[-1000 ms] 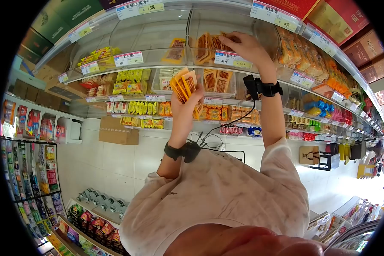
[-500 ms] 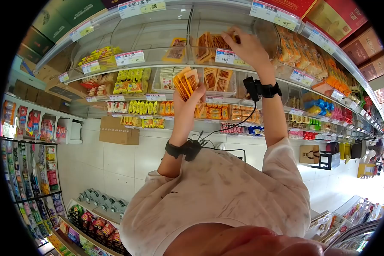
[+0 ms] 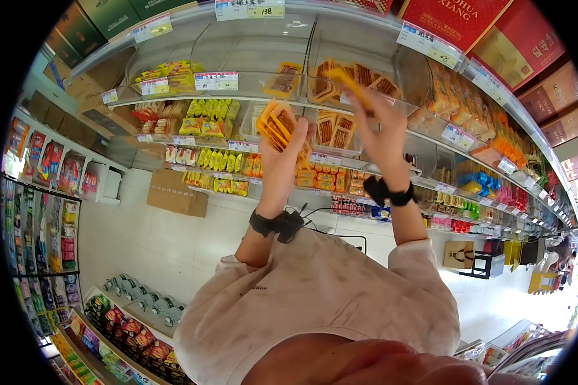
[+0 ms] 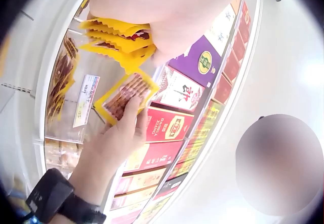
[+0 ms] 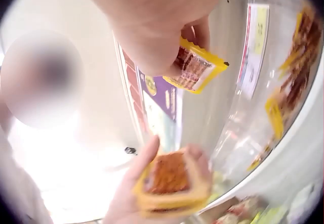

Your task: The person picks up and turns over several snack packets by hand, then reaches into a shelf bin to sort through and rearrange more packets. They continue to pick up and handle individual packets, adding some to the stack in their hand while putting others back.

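A fanned stack of flat snack packets (image 3: 276, 125) with yellow edges and clear windows is gripped in my left hand (image 3: 284, 168), held up before the shelves. Strips of reddish-brown food show through the windows. Between thumb and fingers, my right hand (image 3: 385, 135) pinches a single packet (image 4: 126, 97) of the same sort, blurred in the head view. That packet is raised in front of a clear bin (image 3: 408, 99) where several more such packets (image 3: 369, 76) lie. In the left wrist view the single packet appears just below the stack's yellow edges (image 4: 119, 42).
Left of that bin, another clear bin (image 3: 250, 54) has a few packets near its divider. Below are shelves of yellow snack bags (image 3: 205, 119) and orange ones (image 3: 321, 178). Red gift boxes (image 3: 453, 22) stand above. A cardboard box (image 3: 178, 192) sits on the floor.
My right hand has come out of the upper bin, moving down and toward the left hand with a packet in its fingers. The left hand keeps its stack. The head view has shifted slightly.
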{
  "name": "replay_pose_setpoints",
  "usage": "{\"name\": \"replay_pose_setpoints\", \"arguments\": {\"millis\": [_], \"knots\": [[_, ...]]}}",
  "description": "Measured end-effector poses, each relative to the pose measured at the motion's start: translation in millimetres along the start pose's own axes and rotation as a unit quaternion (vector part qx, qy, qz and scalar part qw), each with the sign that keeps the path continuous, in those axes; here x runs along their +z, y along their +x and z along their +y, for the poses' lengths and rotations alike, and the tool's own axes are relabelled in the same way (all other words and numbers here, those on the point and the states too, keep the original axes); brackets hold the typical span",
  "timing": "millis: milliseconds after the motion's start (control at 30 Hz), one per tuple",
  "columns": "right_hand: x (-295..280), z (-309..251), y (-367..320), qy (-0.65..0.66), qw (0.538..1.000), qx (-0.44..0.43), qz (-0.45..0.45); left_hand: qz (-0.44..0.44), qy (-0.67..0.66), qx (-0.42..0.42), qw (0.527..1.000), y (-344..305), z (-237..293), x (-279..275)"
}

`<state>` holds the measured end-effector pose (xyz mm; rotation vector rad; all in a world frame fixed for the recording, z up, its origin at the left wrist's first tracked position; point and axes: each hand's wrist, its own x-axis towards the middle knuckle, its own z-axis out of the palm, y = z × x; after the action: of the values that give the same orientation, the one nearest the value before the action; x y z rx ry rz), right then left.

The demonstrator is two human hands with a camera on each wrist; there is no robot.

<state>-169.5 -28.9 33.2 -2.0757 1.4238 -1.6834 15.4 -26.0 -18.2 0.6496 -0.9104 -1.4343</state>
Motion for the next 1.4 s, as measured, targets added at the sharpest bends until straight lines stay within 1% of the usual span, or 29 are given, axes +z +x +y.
{"name": "replay_pose_setpoints", "arguments": {"millis": [67, 133, 167, 233, 267, 333, 367, 433, 500, 533, 600, 633, 700, 767, 833, 900, 933, 1033, 1100, 1133, 1200, 1233, 1300, 1333, 1400], "knots": [[10.1, -15.4, -19.0, 0.001, 0.997, -0.059, -0.047, -0.014, -0.074, -0.008, 0.997, -0.7, -2.8, 7.5], [22.3, -20.5, -34.3, 0.012, 0.988, -0.101, -0.119, -0.031, -0.107, -0.009, 0.994, -3.1, -1.1, 13.6], [27.6, -28.1, -43.4, 0.047, 0.988, -0.08, -0.124, -0.04, -0.123, -0.009, 0.992, -4.6, -1.2, 15.5], [34.3, -40.7, -57.6, 0.117, 0.983, -0.043, -0.132, -0.027, -0.072, 0.005, 0.997, -5.6, -4.2, 13.6], [33.8, -36.7, -60.6, 0.129, 0.979, -0.037, -0.156, -0.021, -0.046, 0.014, 0.999, -4.6, -4.3, 11.8], [31.2, -28.7, -67.8, 0.154, 0.967, -0.021, -0.204, -0.028, -0.03, -0.003, 0.999, -3.2, -0.6, 4.5], [29.3, -25.1, -68.8, 0.158, 0.967, -0.01, -0.198, -0.03, -0.021, -0.013, 0.999, -4.1, 1.2, 0.0], [26.4, -20.8, -65.4, 0.164, 0.969, 0.013, -0.185, -0.01, -0.008, 0.0, 1.0, -5.5, 3.6, -6.4], [33.9, -19.9, -73.2, 0.159, 0.973, 0.094, -0.135, 0.019, -0.015, 0.013, 1.0, -3.5, 0.1, -10.5], [36.7, -18.3, -77.7, 0.156, 0.972, 0.134, -0.111, 0.013, -0.033, 0.006, 0.999, -4.0, -2.0, -11.5], [39.3, -13.2, -83.8, 0.254, 0.921, 0.236, -0.179, 0.002, -0.068, -0.008, 0.998, -5.6, -4.3, -13.2], [40.2, -12.0, -83.7, 0.302, 0.886, 0.282, -0.211, -0.028, -0.088, -0.022, 0.996, -5.5, -7.3, -13.7], [42.1, -17.9, -86.0, 0.339, 0.833, 0.356, -0.252, -0.086, -0.127, -0.051, 0.987, -6.8, -16.5, -15.2], [43.8, -17.2, -86.3, 0.357, 0.812, 0.369, -0.279, -0.09, -0.085, -0.038, 0.992, -7.3, -19.5, -17.7], [45.0, -5.6, -88.3, 0.356, 0.825, 0.325, -0.294, -0.099, -0.055, -0.021, 0.993, -6.2, -18.1, -14.3], [44.2, 3.3, -93.2, 0.38, 0.822, 0.314, -0.286, -0.115, -0.035, -0.002, 0.993, -2.6, -15.6, -8.7], [45.0, 6.6, -94.8, 0.392, 0.821, 0.306, -0.28, -0.109, 0.004, -0.019, 0.994, -2.8, -16.2, -12.4], [47.9, 9.0, -101.8, 0.427, 0.825, 0.303, -0.213, -0.104, 0.116, -0.067, 0.986, 1.7, -10.5, -22.7], [49.2, 8.0, -102.4, 0.419, 0.836, 0.317, -0.16, -0.107, 0.181, -0.099, 0.973, 4.5, -1.1, -20.6], [50.2, 8.2, -102.9, 0.415, 0.839, 0.324, -0.135, -0.1, 0.163, -0.059, 0.98, 5.5, -3.8, -17.9], [51.9, 23.4, -106.2, 0.345, 0.872, 0.324, -0.128, -0.084, 0.128, 0.022, 0.988, 11.1, -13.6, -12.6], [51.6, 31.3, -107.8, 0.309, 0.886, 0.324, -0.124, -0.104, 0.147, 0.031, 0.983, 14.0, -15.2, -14.8], [47.5, 41.9, -110.6, 0.214, 0.925, 0.283, -0.14, -0.143, 0.184, 0.05, 0.971, 18.7, -18.3, -21.3], [44.5, 46.2, -109.9, 0.164, 0.94, 0.259, -0.147, -0.158, 0.202, 0.045, 0.966, 20.6, -20.0, -25.3], [40.5, 59.8, -109.5, 0.09, 0.966, 0.182, -0.159, -0.189, 0.236, 0.038, 0.952, 26.2, -23.6, -31.2]]}}
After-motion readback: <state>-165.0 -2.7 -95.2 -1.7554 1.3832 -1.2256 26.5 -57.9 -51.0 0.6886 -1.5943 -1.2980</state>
